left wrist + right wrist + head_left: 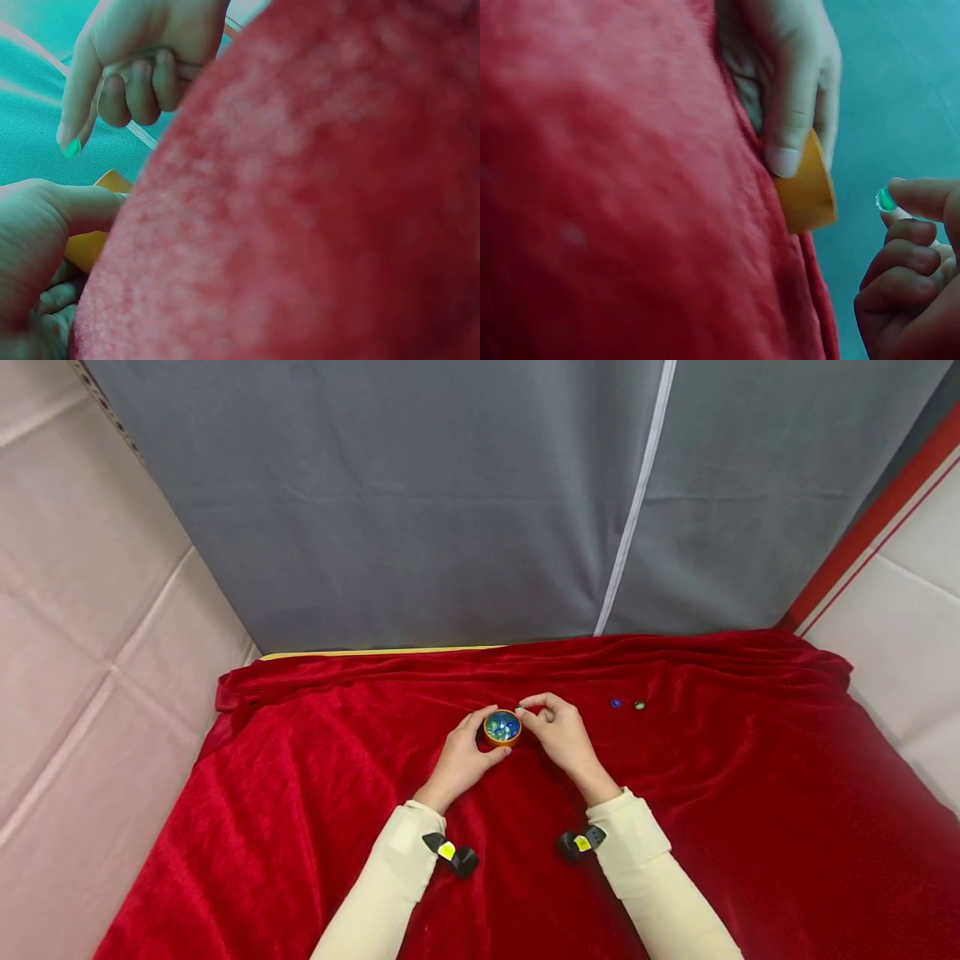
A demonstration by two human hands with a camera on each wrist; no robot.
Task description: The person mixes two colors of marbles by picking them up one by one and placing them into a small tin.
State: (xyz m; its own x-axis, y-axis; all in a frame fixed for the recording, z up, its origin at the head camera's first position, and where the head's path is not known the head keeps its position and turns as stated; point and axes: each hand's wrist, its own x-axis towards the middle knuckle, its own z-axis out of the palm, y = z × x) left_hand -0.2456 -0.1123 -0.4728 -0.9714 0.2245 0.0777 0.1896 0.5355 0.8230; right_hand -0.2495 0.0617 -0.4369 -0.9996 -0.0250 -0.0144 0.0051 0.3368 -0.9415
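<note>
My left hand [459,762] grips a small round orange bowl [807,198] from its left, the thumb on the near side and the fingers round the far side. Blue and green glass pieces [501,725] fill the inside of the bowl in the head view. Just right of the rim, my right hand [562,737] pinches a green glass marble [886,199] between thumb and forefinger, its other fingers curled in. In the left wrist view that marble [72,148] shows at the fingertips, above the bowl's edge.
To the right of my hands, a blue glass piece [616,702] and a green one [639,705] lie on the red velvet cloth [285,827]. Behind the cloth stands a grey curtain [420,527], with pale walls at both sides.
</note>
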